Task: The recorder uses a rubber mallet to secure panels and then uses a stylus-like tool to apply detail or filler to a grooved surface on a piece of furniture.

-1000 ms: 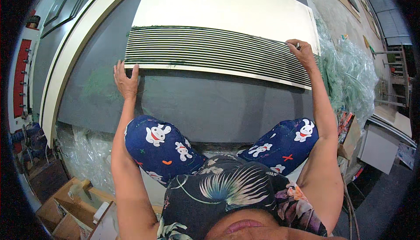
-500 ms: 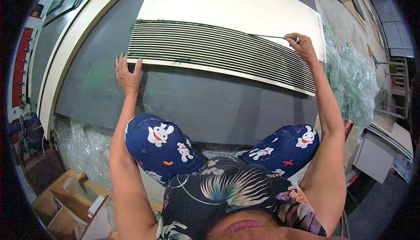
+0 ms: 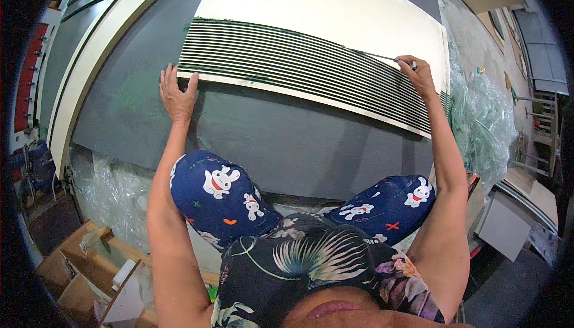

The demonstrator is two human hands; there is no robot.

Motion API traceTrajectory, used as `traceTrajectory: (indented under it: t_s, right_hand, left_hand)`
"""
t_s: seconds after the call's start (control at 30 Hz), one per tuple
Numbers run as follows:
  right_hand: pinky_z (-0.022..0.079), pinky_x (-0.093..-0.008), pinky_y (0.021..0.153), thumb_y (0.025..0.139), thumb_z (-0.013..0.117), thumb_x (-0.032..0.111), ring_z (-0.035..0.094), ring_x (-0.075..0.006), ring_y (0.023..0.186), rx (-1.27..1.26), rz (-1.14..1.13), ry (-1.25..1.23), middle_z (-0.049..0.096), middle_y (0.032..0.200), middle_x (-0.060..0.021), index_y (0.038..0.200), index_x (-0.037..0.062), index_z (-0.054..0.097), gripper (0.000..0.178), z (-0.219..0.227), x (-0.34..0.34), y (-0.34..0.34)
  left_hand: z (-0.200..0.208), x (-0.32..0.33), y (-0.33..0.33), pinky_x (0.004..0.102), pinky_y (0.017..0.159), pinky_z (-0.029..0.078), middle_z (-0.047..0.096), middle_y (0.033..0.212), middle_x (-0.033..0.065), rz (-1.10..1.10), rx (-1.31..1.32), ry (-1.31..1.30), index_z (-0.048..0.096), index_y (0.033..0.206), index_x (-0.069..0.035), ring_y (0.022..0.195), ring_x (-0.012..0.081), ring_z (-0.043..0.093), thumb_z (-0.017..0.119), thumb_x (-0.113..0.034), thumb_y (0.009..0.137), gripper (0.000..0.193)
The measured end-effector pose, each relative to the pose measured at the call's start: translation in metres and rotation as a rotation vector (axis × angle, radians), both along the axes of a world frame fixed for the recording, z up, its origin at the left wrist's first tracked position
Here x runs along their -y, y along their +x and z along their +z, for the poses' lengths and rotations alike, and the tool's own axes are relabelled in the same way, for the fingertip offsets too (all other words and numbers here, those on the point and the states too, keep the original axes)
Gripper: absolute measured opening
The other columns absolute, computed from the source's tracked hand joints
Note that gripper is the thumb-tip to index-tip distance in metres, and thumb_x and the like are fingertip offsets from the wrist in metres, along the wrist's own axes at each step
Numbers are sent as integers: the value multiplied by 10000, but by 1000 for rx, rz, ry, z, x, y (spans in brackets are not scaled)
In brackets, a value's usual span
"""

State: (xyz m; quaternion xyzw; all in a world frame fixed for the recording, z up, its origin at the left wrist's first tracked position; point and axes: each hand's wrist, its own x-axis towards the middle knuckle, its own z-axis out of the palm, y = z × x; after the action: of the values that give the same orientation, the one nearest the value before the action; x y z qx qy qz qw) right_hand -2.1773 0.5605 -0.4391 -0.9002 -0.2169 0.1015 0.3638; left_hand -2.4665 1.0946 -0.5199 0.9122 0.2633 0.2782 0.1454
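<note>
A cream-white panel [image 3: 311,2] lies before me, with a band of narrow parallel dark and light stripes [image 3: 287,59] along its near part. My right hand [image 3: 417,75] pinches a thin dark rod-like tool [image 3: 376,56], closed around its right end. The tool slants left across the upper edge of the stripes; its exact kind is too small to make out. At the panel's near left corner, my left hand [image 3: 178,96] rests with fingers apart, touching the edge and holding nothing. Dark green smudges mark the left ends of the stripes.
A dark grey board [image 3: 287,142], smeared green at left, lies beneath the panel. A curved-looking cream frame [image 3: 89,65] borders it at left. Clear plastic wrap [image 3: 481,116] is heaped at right, more [image 3: 116,202] at lower left. Wooden boxes [image 3: 78,268] stand at lower left.
The whole view has turned slightly, so the panel sits a little lower at right and higher at left. Both hands keep nearly the same places on the panel.
</note>
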Motion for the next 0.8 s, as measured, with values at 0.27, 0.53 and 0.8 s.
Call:
traceTrajectory:
  t_s: [0.27, 0.53, 0.8]
  right_hand:
    - [471, -256, 645, 879, 653, 162, 568, -93, 687, 20, 14, -52, 683, 775, -40, 983, 19, 720, 189, 2, 9, 3]
    - [517, -292, 707, 890, 643, 202, 662, -166, 752, 72, 18, -109, 720, 847, -113, 996, 12, 714, 229, 2, -18, -5]
    - [512, -290, 712, 879, 652, 188, 645, -157, 731, 58, 44, -123, 713, 844, -107, 1004, 19, 712, 219, 10, -34, -2]
  left_hand:
    - [1, 0, -1, 481, 1109, 262, 491, 1380, 138, 3, -21, 10, 545, 1259, -73, 1343, 366, 364, 645, -514, 822, 628]
    - [2, -3, -2, 478, 1114, 255, 480, 1388, 150, 0, -20, 1, 541, 1269, -83, 1348, 369, 356, 634, -504, 828, 617]
    - [1, -1, -1, 475, 1112, 259, 484, 1387, 156, 6, -28, 5, 547, 1269, -80, 1341, 366, 367, 628, -511, 833, 619]
